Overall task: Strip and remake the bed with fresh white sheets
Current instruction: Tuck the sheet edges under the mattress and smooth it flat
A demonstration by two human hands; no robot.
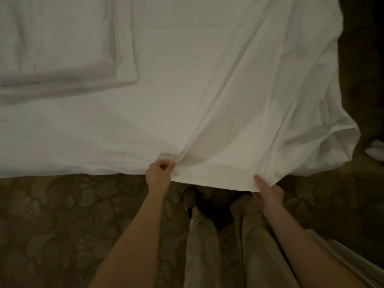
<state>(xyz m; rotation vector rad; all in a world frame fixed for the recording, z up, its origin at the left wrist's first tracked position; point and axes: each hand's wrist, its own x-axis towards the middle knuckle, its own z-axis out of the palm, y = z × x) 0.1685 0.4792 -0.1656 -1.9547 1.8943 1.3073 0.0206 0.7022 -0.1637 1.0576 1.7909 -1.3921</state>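
A white sheet (207, 90) covers the bed and fills the upper part of the view. Its near hem hangs off the bed's edge over the carpet. My left hand (159, 173) grips a bunched fold of the sheet at that edge. My right hand (268, 192) holds the hem further right, thumb on top and fingers hidden under the cloth. Long creases run from my left hand up to the far right. The sheet's right corner (324, 142) billows loose past the bed's end. A folded stack of white linen (58, 42) lies on the bed at the upper left.
Patterned brown carpet (62, 215) runs along the near side of the bed. My legs in beige trousers and a dark shoe (191, 200) stand below the hem. A small white cloth (376, 150) lies on the floor at the right edge. More white fabric (342, 258) shows at the lower right.
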